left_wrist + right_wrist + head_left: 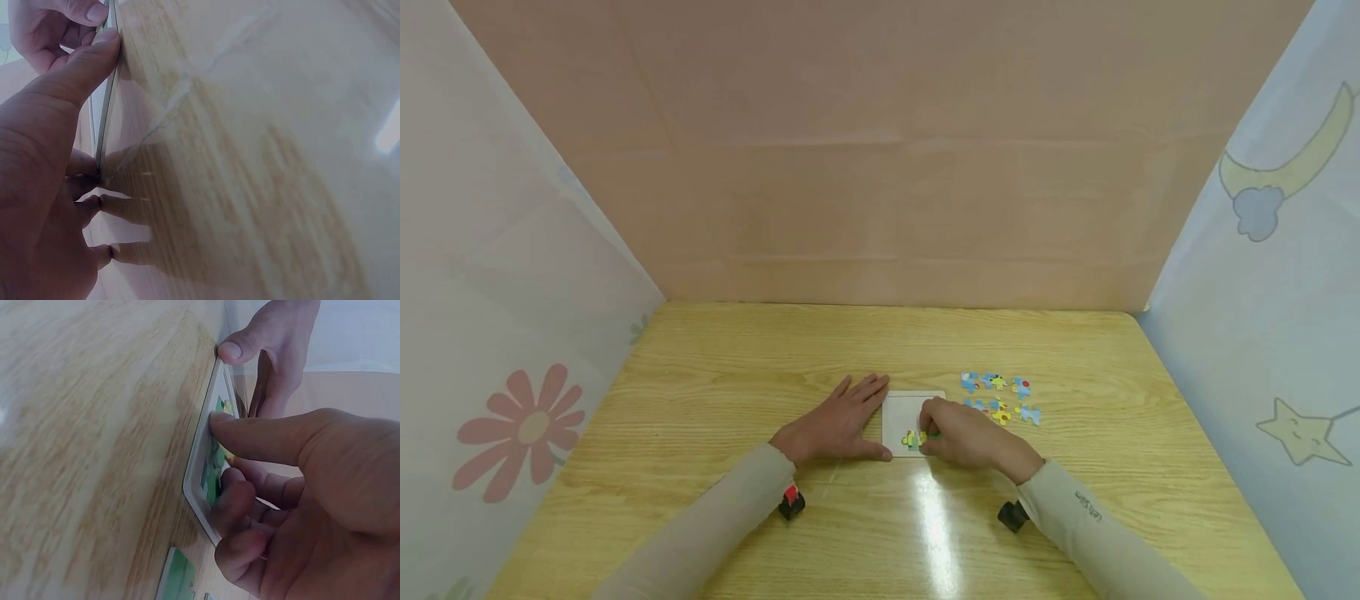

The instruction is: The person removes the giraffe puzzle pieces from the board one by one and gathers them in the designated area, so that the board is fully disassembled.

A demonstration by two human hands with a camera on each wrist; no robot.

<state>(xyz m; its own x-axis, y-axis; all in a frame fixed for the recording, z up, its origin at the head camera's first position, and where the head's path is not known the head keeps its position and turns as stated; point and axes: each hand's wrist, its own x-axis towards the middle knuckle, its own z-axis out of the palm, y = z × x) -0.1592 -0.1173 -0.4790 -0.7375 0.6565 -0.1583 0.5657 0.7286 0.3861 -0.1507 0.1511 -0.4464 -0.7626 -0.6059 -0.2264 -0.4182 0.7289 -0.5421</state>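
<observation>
A small white puzzle tray lies on the wooden table between the two hands. My left hand rests flat at the tray's left side, fingers spread and thumb touching the near left corner. Over the tray's right part is my right hand, its fingers curled and its thumb and fingers pinching a green jigsaw piece low against the tray floor. Beside it, yellow and green jigsaw pieces lie along the tray's near edge. The right fingers partly hide the held piece.
Several loose blue and yellow jigsaw pieces lie in two rows right of the tray. In the right wrist view, a green piece lies on the table near the tray. Panels stand behind and on both sides.
</observation>
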